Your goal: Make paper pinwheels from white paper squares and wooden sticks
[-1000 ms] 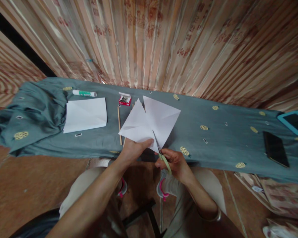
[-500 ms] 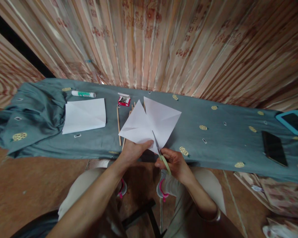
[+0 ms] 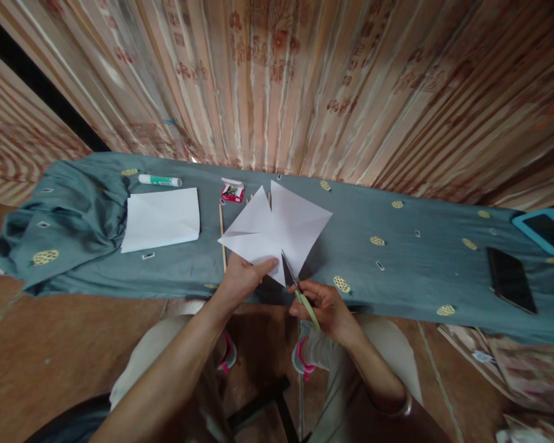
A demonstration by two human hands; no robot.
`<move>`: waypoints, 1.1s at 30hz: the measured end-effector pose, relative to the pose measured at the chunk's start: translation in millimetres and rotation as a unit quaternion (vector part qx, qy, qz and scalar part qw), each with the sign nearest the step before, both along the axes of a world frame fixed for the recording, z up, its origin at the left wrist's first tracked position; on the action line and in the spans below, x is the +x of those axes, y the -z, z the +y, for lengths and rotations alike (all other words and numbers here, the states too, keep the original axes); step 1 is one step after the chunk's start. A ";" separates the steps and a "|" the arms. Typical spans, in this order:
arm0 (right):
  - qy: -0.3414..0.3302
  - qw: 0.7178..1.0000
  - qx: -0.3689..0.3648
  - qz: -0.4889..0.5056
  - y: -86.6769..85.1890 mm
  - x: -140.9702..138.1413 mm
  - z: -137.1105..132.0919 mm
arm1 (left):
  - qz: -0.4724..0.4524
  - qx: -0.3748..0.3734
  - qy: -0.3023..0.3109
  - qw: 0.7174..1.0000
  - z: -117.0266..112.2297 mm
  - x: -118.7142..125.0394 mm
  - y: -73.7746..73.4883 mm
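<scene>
Left hand (image 3: 242, 278), fingers pinching white paper (image 3: 284, 224) at its seven o'clock edge, thumb uppermost, right hand (image 3: 327, 307), fingers curled round green-handled scissors (image 3: 309, 311) at five, red box (image 3: 232, 194) from here at ten.

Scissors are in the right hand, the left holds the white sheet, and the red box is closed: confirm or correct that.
The red box is open, not closed: the head view shows its flap raised and small metallic pieces inside. The rest stands: the scissors are in the right hand and the left hand holds the white sheet.
</scene>
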State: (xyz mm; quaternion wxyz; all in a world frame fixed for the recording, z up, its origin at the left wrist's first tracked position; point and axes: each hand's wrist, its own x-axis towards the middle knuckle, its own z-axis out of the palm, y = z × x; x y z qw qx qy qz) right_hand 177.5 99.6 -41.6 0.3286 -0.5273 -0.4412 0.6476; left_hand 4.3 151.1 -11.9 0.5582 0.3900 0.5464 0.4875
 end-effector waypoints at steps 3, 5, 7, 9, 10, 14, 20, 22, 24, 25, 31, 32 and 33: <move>-0.001 1.000 -0.002 0.006 0.4 0.3 0.2 | -0.013 0.008 -0.010 1.000 0.3 0.8 0.1; -0.001 1.000 -0.005 0.012 0.5 -0.2 0.5 | -0.022 0.011 -0.012 1.000 -0.2 1.8 -1.5; 0.001 1.000 -0.005 0.016 0.2 -1.3 0.9 | -0.027 0.016 -0.008 0.999 -1.1 3.0 -3.4; 0.005 1.000 0.000 0.016 -0.3 -2.9 1.3 | -0.022 0.021 -0.006 1.000 -2.0 4.4 -4.7; 0.009 1.000 0.002 0.017 -0.6 -3.8 1.5 | -0.015 0.024 -0.005 1.000 -2.4 5.1 -5.0; 0.022 0.999 0.021 0.026 -1.2 -6.0 2.1 | -0.010 0.031 -0.001 0.999 -4.1 8.6 -3.0; 0.010 0.999 0.039 0.023 -2.5 -4.8 2.6 | -0.042 0.033 0.004 0.999 -7.5 12.8 1.5; 0.013 0.999 0.037 0.025 -3.1 -4.6 2.5 | -0.048 0.035 0.004 0.998 -7.9 13.2 2.1; 0.016 0.999 0.035 0.029 -3.7 -4.7 2.3 | -0.052 0.035 0.005 0.998 -8.0 13.5 2.1; 0.018 0.999 0.035 0.030 -3.9 -4.8 2.2 | -0.053 0.034 0.006 0.998 -8.0 13.6 1.9; 0.025 0.999 0.032 0.029 -2.7 -5.2 1.8 | -0.046 0.031 0.000 0.998 -8.3 15.5 -0.3; 0.025 0.999 0.032 0.029 -2.0 -5.1 1.7 | -0.043 0.031 0.002 0.999 -8.5 15.7 -0.6; 0.025 0.999 0.033 0.028 -1.3 -4.9 1.5 | -0.039 0.032 0.005 0.999 -8.6 15.9 -0.8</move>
